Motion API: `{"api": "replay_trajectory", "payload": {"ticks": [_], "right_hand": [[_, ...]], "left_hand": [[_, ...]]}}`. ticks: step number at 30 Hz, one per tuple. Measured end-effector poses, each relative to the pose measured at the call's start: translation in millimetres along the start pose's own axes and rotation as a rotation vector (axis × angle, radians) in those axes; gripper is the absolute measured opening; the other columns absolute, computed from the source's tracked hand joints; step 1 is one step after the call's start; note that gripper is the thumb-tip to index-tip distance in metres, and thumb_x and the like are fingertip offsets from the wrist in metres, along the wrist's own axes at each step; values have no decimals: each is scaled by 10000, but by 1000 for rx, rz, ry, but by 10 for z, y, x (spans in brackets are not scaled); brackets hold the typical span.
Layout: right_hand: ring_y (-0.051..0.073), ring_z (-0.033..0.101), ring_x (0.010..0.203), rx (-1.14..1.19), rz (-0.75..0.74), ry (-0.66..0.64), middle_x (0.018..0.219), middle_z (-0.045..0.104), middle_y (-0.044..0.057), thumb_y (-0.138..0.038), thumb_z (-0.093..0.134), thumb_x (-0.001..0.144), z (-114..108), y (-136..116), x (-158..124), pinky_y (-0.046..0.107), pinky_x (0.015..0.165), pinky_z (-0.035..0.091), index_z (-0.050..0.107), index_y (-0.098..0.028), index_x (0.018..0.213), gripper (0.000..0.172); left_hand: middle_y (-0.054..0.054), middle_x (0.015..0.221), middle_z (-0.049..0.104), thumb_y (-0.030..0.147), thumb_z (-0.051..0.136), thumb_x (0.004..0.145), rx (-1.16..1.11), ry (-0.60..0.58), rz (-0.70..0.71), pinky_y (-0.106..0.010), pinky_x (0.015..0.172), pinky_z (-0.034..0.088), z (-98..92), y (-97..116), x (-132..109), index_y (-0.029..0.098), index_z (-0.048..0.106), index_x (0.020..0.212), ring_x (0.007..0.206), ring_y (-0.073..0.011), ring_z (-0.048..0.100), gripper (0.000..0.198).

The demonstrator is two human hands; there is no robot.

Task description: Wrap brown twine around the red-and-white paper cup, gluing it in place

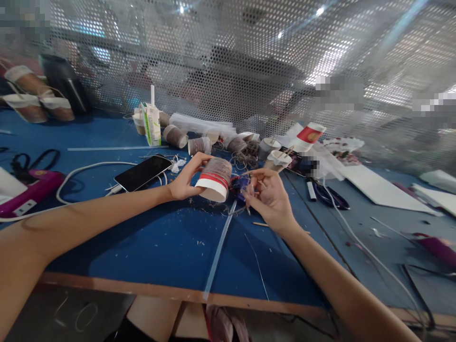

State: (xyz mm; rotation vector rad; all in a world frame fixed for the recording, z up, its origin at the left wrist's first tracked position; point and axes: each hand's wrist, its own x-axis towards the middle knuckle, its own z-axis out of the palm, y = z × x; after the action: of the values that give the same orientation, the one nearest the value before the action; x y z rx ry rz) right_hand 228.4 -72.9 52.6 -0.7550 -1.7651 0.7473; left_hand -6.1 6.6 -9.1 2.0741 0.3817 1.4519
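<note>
My left hand (pixel 185 179) grips a paper cup (pixel 214 179) lying on its side above the blue table (pixel 142 237); the cup is partly wrapped in brown twine, with a red band and white rim showing. My right hand (pixel 270 194) is just right of the cup, fingers curled and pinched on a thin strand or stick that I cannot make out clearly. A purple-blue object (pixel 239 186) sits between the cup and my right hand.
Several twine-wrapped cups (pixel 175 136) and loose twine (pixel 247 159) lie behind. A black phone (pixel 143 173) with white cable lies left, a carton (pixel 153 124) behind it. Scissors (pixel 331 196) and a marker (pixel 311 190) lie right. A perforated metal screen (pixel 249 57) backs the table.
</note>
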Motion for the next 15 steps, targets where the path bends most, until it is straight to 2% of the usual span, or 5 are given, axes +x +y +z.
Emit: {"api": "replay_trajectory", "payload": {"ticks": [5,9,11,15], "right_hand": [[69,491,618,-96,-109,-82,1216,508,36,-131,654,809,-24,43,-48,263,522,471,466,-333,1194,473],[97,478,640,-252,-261,-189,1321,508,78,-132,591,820,-49,3,-120,298,540,484,461,-327,1285,521],[144,531,725,-302,-299,-150,1280,544,82,-167,552,840,-57,-15,-140,337,598,518,475,-309,1296,484],[216,537,857,-536,-385,112,1068,546,78,-222,568,833,-76,4,-144,382,660,506,560,-262,1171,340]], "left_hand": [[-110,1172,545,669,648,745,72,-37,66,-445,897,556,-5,-3,1,259,466,1329,1087,-270,590,736],[-115,1198,527,663,635,762,109,-71,95,-456,903,559,-17,22,1,260,439,1355,1106,-281,582,744],[-113,1195,522,678,629,760,123,-85,107,-457,895,561,-19,36,5,259,434,1359,1098,-281,579,756],[-107,1176,509,700,589,783,149,-81,151,-443,870,563,-14,56,20,260,426,1363,1072,-268,573,746]]}}
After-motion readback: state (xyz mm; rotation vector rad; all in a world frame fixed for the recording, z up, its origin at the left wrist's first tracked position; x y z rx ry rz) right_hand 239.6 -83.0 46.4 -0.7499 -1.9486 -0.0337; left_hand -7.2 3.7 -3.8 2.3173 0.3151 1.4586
